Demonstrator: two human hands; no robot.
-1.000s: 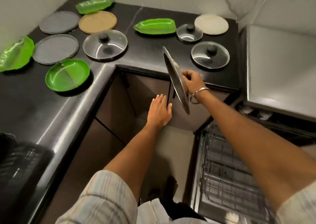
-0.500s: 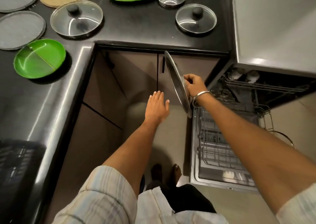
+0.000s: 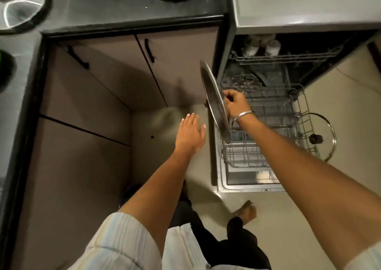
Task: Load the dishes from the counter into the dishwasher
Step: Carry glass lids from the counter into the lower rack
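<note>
Right grip (image 3: 235, 103) pinches a lid (image 3: 214, 100) over the open dishwasher rack (image 3: 274, 109); left grip (image 3: 190, 133) spread above beige floor (image 3: 340, 96).

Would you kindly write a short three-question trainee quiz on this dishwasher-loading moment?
1. True or false: the left hand holds a dish.
2. Which hand grips the lid held on edge? A) left B) right C) both
3. Fill in: a glass lid with a dark knob already stands at the right side of the lower ____.

Key: 1 false, it is open and empty; 2 B, the right hand; 3 rack.
</note>
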